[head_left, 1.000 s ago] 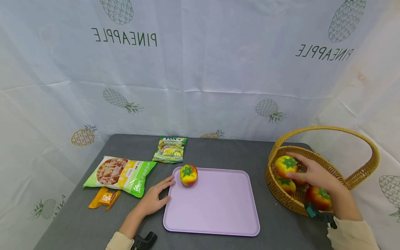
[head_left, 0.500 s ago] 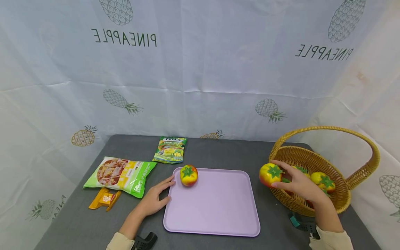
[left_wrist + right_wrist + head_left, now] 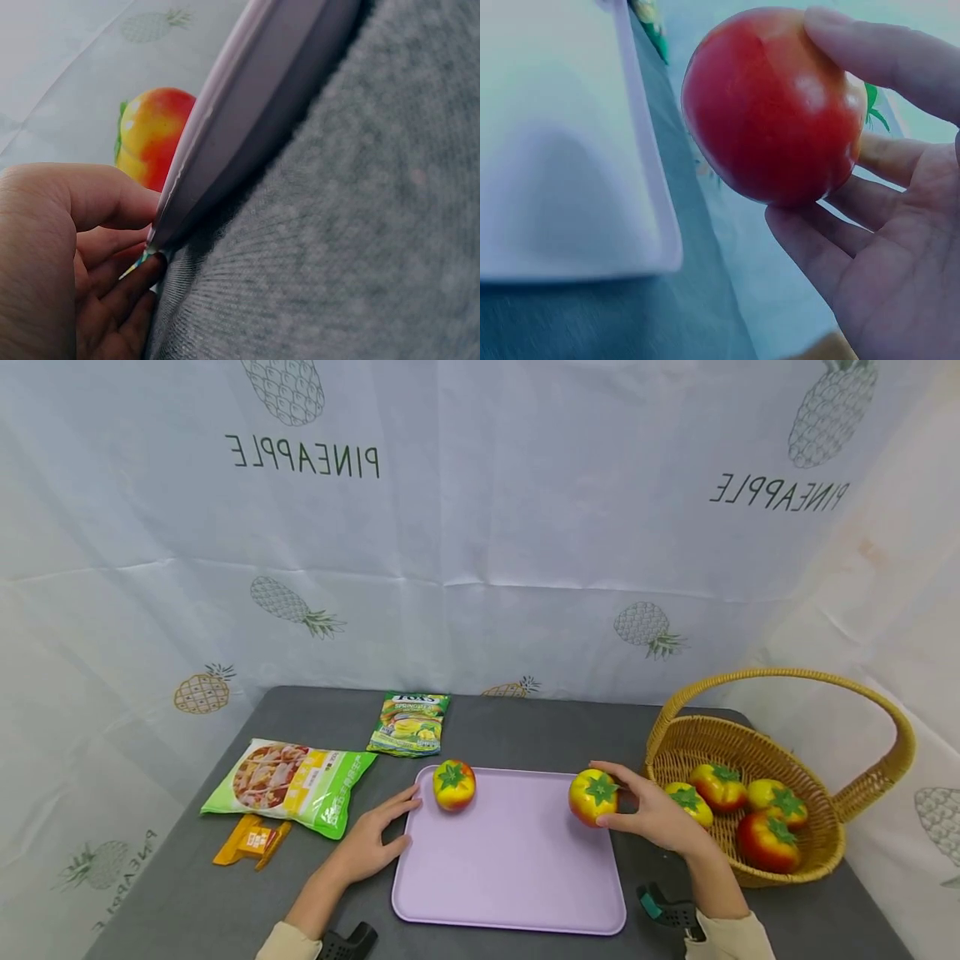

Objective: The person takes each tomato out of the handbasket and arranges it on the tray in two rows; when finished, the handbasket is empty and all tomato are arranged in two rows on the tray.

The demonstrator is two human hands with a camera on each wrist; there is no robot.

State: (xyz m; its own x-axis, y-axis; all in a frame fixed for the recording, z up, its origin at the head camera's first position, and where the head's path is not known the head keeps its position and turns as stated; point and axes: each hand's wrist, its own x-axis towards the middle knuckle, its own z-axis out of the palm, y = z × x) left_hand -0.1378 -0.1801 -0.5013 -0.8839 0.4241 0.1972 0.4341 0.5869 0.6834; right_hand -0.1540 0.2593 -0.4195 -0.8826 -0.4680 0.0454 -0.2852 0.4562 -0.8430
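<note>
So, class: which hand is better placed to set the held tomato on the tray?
Right. The right hand already grips the tomato above the purple tray; the left hand rests at its corner.

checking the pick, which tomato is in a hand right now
The tomato over the tray's right edge, held by the right hand.

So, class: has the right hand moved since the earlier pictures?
Yes. The right hand, holding a tomato, has gone left from the basket to the tray's right edge.

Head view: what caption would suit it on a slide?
Right hand holds a tomato over the tray; left hand touches the tray's edge.
</note>
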